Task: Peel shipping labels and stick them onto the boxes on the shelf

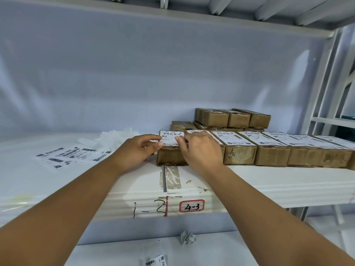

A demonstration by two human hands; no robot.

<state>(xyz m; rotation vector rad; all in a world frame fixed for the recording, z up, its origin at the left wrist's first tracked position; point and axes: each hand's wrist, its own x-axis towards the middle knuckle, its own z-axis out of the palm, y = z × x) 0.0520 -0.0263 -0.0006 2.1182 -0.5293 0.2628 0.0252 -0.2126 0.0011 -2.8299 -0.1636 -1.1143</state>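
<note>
The white paper shipping label with black barcodes (170, 138) lies on top of the leftmost brown cardboard box (171, 159) of the front row, which serves as the landmark here. The left hand (142, 148) comes in from the box's left, thumb and forefinger pinching the label's left edge. The right hand (200, 148) covers the label's right part with bent fingers; whether it presses or pinches there cannot be told. The label looks thin, light and floppy, with a sticky underside, so it would likely crease or trap bubbles if dropped flat. It is best held by opposite edges, kept taut, and smoothed from one side across. The box seems small, stiff and light enough to slide under a push, so downward pressure suits it better than sideways. To the box's right runs a row of already labelled brown boxes (269, 148); behind it sit bare brown boxes (230, 118); to its left lie white sheets of printed labels (71, 156).
</note>
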